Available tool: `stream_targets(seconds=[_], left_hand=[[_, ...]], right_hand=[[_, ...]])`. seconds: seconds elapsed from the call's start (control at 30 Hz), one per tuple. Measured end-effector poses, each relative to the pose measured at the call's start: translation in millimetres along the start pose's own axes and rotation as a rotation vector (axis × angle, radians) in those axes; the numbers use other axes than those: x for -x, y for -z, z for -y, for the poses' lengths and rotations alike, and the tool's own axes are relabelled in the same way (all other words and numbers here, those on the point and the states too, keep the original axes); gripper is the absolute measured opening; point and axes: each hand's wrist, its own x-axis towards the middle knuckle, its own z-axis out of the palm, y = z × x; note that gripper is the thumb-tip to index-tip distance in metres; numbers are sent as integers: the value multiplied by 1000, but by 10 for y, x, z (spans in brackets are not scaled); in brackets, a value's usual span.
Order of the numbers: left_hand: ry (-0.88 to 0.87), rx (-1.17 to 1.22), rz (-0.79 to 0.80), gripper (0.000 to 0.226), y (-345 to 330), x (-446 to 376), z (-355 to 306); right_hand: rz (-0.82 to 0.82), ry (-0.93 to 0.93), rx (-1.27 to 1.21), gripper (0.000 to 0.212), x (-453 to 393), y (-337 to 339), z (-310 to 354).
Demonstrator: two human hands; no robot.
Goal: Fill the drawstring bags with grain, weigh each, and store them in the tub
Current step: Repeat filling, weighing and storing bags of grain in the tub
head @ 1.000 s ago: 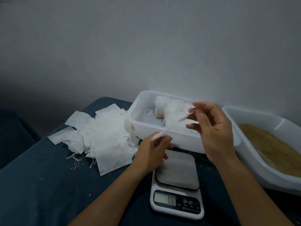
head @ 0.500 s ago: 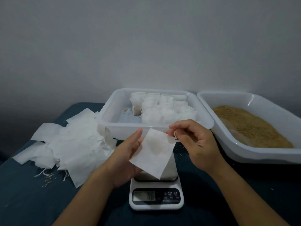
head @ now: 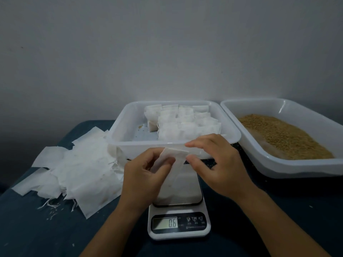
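Both hands pinch bag [head: 173, 165], mouth hidden

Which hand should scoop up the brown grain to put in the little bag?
Probably the right hand: the white plastic tray of brown grain lies on its side. The left hand could keep pinching the empty white fabric bag open above the white digital scale.

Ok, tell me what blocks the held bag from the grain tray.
Nothing visible. Both hands hold the bag above the scale; the grain tray sits to its right with open tabletop between.
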Motion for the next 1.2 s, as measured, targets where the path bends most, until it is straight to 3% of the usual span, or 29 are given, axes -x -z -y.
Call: stream_targets(seconds=[0.23, 0.47, 0.93, 1.07, 1.2], left_hand=[[84, 35, -11, 15, -20, 27, -20], [106, 38, -7, 14, -12, 18, -19], [20, 17, 49, 17, -41, 46, -13], [38, 46, 175, 39, -6, 35, 5], [296, 326, 444, 63, 77, -5, -33]], right_hand=[[4, 108, 121, 17, 49, -122, 17], [-127, 97, 92, 22, 52, -144, 59], [15, 62, 97, 16, 83, -186, 90], [15, -7, 42, 10, 37, -103, 123], [124, -33, -52, 3, 0, 32, 130]])
